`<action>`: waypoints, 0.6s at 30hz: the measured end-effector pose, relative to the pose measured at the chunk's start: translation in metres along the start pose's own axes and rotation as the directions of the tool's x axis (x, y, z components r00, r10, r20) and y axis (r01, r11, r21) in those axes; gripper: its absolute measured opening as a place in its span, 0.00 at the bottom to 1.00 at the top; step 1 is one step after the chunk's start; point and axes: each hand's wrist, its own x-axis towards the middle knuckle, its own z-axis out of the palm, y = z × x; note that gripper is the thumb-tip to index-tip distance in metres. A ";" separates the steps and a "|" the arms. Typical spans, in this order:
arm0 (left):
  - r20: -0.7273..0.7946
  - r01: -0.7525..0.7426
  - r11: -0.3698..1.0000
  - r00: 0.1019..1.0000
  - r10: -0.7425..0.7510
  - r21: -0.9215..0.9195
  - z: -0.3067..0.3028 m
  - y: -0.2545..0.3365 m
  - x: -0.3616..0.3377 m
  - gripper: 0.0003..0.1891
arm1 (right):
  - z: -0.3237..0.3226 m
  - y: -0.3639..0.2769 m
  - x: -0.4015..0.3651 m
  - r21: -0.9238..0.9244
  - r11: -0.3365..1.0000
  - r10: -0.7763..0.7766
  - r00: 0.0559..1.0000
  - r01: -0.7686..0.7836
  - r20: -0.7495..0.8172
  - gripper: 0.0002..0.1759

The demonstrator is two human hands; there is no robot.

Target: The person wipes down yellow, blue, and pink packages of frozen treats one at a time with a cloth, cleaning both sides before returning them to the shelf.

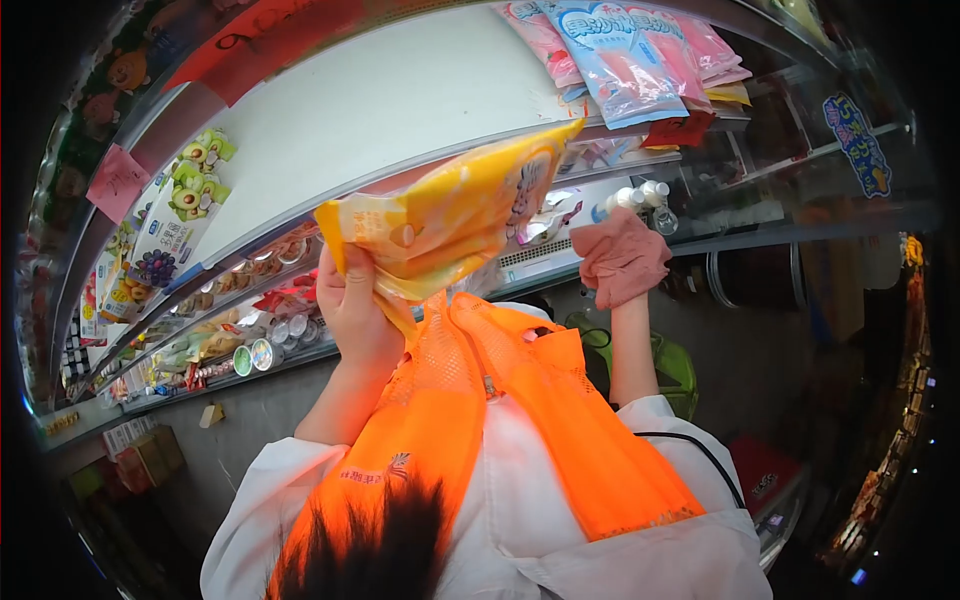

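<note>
My left hand [357, 305] grips a shiny yellow plastic snack pouch [430, 225] by its lower left corner. The pouch is tilted, its right end higher, in front of the shelves. A crumpled pink cloth [622, 258] is bunched in my right hand, and the cloth hides most of the fingers. Behind both hands runs a white shelf [370, 95] with a bare stretch of surface. Blue and pink pouches [625, 65] lie stacked at its right end.
Green and white cartons [185, 205] stand at the shelf's left. Lower shelves carry tubs [262, 355] and small packets. White-capped bottles [640, 200] stand behind the cloth. A pink paper tag [118, 183] and a red sign [250, 45] hang on the shelf edges.
</note>
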 end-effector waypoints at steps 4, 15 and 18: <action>0.061 -0.009 1.000 0.998 0.009 -0.001 0.019 0.005 0.010 0.14 | 0.033 0.001 -0.005 0.290 0.951 0.081 0.991 -0.110 0.111 0.17; 0.089 0.289 0.951 0.950 -0.299 0.111 0.018 -0.025 -0.006 0.22 | 0.073 -0.006 -0.007 0.417 0.893 -0.067 0.968 0.166 -0.242 0.16; 0.377 0.377 0.926 0.858 -0.350 0.002 0.002 -0.012 0.010 0.32 | 0.082 -0.051 -0.017 0.632 0.762 0.187 0.884 0.144 -0.428 0.09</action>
